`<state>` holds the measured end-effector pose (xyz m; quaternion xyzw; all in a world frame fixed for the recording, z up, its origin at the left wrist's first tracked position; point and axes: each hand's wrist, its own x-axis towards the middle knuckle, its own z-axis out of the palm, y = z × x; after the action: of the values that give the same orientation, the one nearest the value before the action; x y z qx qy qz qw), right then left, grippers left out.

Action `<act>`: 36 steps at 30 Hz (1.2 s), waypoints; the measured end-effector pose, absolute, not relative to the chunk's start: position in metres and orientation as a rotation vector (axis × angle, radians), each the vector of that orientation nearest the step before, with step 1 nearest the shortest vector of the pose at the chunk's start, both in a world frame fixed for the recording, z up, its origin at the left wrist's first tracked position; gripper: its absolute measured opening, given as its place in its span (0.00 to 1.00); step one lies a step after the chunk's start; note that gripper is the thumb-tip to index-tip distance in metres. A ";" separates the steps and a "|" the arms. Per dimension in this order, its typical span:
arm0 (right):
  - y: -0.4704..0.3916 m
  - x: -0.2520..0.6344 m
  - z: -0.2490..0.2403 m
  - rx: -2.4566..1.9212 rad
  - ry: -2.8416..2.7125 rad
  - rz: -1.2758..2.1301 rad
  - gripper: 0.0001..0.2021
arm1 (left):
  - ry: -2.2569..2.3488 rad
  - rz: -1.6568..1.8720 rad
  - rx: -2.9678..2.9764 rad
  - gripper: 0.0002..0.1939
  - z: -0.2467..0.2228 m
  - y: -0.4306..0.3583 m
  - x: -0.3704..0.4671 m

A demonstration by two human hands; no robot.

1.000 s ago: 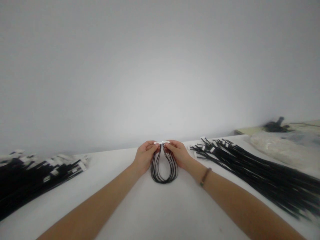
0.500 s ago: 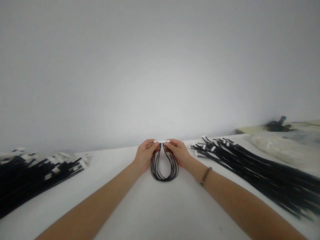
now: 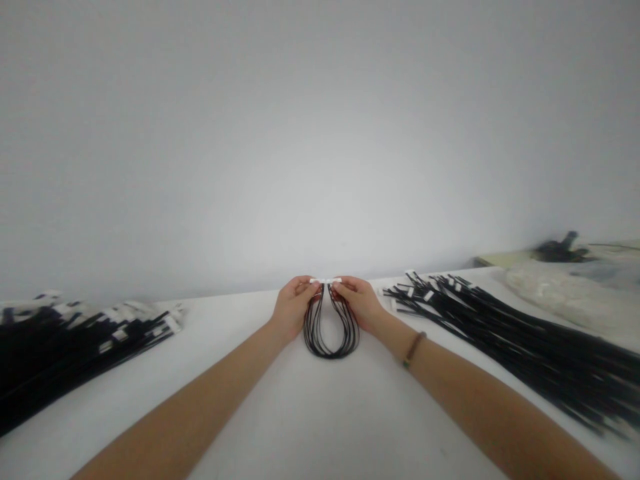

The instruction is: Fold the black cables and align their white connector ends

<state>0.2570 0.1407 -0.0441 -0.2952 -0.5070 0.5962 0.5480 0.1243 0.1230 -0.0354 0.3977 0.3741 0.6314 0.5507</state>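
On the white table point(image 3: 320, 413), the limp, light bundle of thin black wires point(image 3: 331, 327) hangs in a loop, the left hand point(image 3: 293, 308) and right hand point(image 3: 359, 303) pinching its rigid white end connectors point(image 3: 325, 281), judged the securest grip points.

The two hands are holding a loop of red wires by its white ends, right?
Not quite: the wires are black, not red, as the head view shows. The left hand and right hand do hold the loop by its white ends.
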 end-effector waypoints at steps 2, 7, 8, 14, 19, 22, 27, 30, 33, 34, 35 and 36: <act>0.140 0.257 -0.044 -0.706 -1.199 1.410 0.09 | 0.884 1.496 0.940 0.14 -0.036 0.124 0.124; 0.140 0.256 -0.043 -0.701 -1.200 1.409 0.09 | 0.892 1.494 0.940 0.15 -0.036 0.123 0.125; 0.140 0.256 -0.043 -0.703 -1.199 1.409 0.10 | 0.895 1.494 0.941 0.15 -0.035 0.123 0.125; 0.140 0.257 -0.043 -0.723 -1.176 1.416 0.10 | 0.899 1.495 0.942 0.15 -0.033 0.121 0.124; 0.141 0.256 -0.044 -0.704 -1.182 1.418 0.09 | 0.902 1.499 0.944 0.14 -0.036 0.123 0.126; 0.141 0.257 -0.042 -0.701 -1.186 1.419 0.08 | 0.879 1.493 0.912 0.12 -0.033 0.123 0.124; 0.137 0.260 -0.036 -0.696 -1.183 1.488 0.09 | 0.675 0.957 0.898 0.15 0.002 0.110 0.095; 0.135 0.263 -0.033 -0.648 -1.187 1.569 0.09 | 0.591 0.525 0.988 0.35 0.024 0.101 0.077; 0.133 0.265 -0.031 -0.624 -1.270 1.610 0.09 | 0.668 0.482 1.099 0.30 0.025 0.101 0.079; 0.133 0.265 -0.031 -0.624 -1.300 1.613 0.10 | 0.731 0.572 1.119 0.23 0.020 0.103 0.083; 0.133 0.265 -0.031 -0.627 -1.320 1.613 0.10 | 0.805 0.656 1.128 0.17 0.013 0.105 0.088; 0.133 0.265 -0.031 -0.632 -1.329 1.612 0.11 | 0.866 0.733 1.135 0.14 0.006 0.108 0.093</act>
<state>0.2645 0.1326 -0.0309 -0.2568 -0.5403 0.6552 0.4613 0.0932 0.1077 0.0058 0.5087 0.3879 0.3284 0.6949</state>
